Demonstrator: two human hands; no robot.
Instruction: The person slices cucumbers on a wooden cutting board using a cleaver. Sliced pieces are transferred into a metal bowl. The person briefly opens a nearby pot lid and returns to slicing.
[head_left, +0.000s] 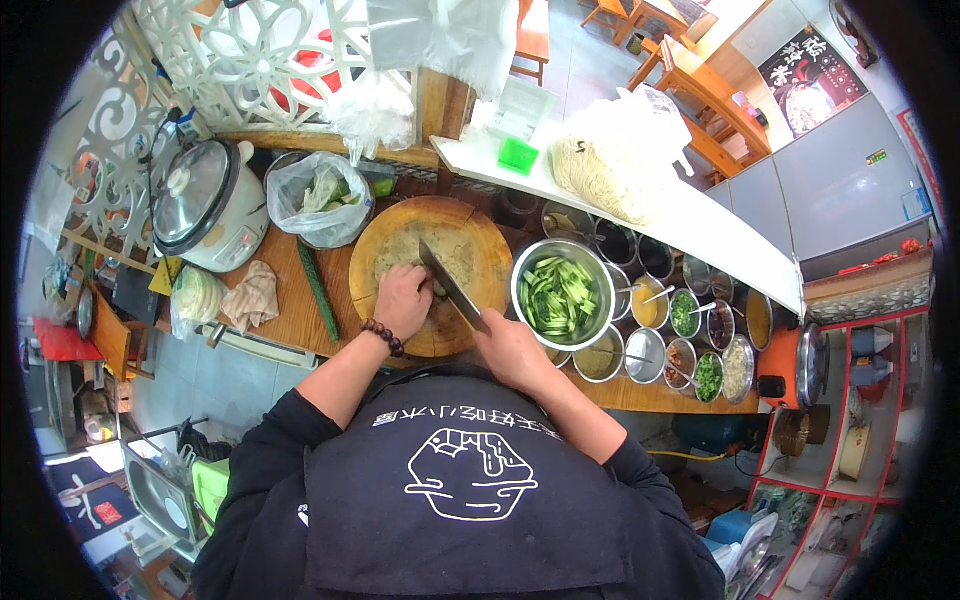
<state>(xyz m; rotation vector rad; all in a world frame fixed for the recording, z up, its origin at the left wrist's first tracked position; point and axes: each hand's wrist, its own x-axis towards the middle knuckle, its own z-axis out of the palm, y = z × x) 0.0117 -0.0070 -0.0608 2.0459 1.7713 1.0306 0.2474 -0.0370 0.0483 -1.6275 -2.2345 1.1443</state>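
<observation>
My right hand (510, 345) grips the handle of a kitchen cleaver (454, 289), whose blade slants over a round wooden chopping block (382, 225). Beside the blade, my left hand (405, 296) rests on the block with bent fingers; a small green piece (440, 291) shows at its fingertips, mostly hidden. To the right of the block stands a steel bowl (517, 300) of cut cucumber strips (559, 296). A whole cucumber (318, 291) lies on the table left of the block. Behind it, a bowl lined with a plastic bag (322, 223) holds green scraps.
A rice cooker (214, 206), a crumpled cloth (252, 296) and a wrapped cabbage (196, 292) are at the left. Several steel containers of seasonings, one with chopped greens (708, 376), stand at the right. Bagged noodles (600, 180) lie on the white shelf (720, 232).
</observation>
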